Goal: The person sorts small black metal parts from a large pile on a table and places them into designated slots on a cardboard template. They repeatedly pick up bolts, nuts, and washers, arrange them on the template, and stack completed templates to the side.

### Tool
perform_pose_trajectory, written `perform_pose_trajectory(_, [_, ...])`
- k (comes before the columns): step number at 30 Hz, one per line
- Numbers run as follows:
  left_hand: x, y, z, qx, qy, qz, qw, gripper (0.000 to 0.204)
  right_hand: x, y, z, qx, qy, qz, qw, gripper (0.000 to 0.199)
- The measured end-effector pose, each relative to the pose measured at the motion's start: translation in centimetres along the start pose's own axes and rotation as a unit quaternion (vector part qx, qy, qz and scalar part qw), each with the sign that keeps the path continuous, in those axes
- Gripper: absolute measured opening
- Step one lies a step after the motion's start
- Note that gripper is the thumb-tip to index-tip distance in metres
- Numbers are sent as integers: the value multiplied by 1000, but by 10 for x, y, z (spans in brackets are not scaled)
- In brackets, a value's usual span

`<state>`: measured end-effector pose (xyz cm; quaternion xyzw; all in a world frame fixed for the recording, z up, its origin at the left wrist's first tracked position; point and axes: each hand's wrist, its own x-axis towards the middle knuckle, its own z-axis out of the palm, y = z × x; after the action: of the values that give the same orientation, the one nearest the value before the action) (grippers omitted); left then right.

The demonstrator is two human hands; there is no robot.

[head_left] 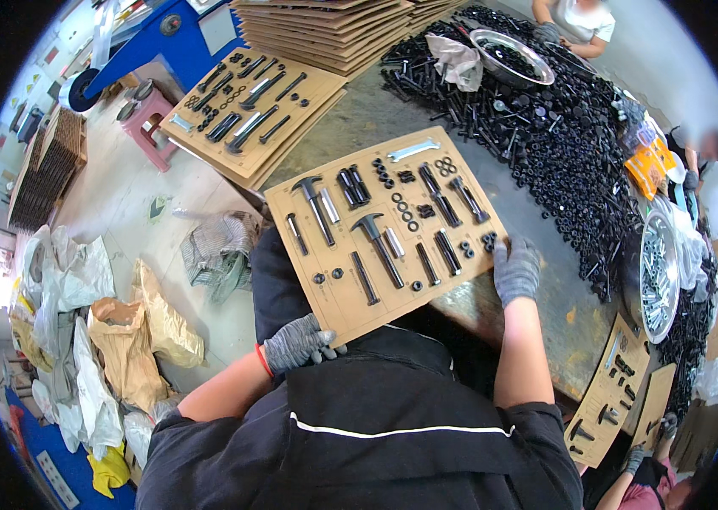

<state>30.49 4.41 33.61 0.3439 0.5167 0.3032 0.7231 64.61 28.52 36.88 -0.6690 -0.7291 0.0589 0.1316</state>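
A brown cardboard panel (338, 306) is tilted over my lap and the table edge, with hardware laid out on it. My left hand (298, 342), in a grey glove, grips its near left corner. At its right edge, my right hand (516, 270), also gloved, holds the board with the fingers partly hidden. On the panel are two black T-head bolts (379, 248), a silver wrench (412, 151), silver sleeves (394, 242), a cluster of short black rods (353, 186), several long black bolts (365, 278), and small nuts and rings (405, 212).
Filled panels (250, 167) are stacked at the left table edge, below bare cardboard sheets (316, 34). Black bolts and nuts (537, 153) heap across the table, with metal bowls (672, 289) among them. Co-workers (584, 25) stand around it. Sacks (125, 348) and a pink stool (148, 127) occupy the floor.
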Motion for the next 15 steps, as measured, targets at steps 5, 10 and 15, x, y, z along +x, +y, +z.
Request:
perform_pose_trajectory(5, [-14,15,-25,-51,4,23,998,67,-46,1,-3,21,4,36,999,35])
perform_pose_trajectory(10, [-13,37,-54,-40,53,66,996,50,-79,3,-15,54,-91,67,992,38])
perform_pose_trajectory(15, [5,36,-94,-23,130,107,986,41,-61,-5,-29,95,-150,66,982,37])
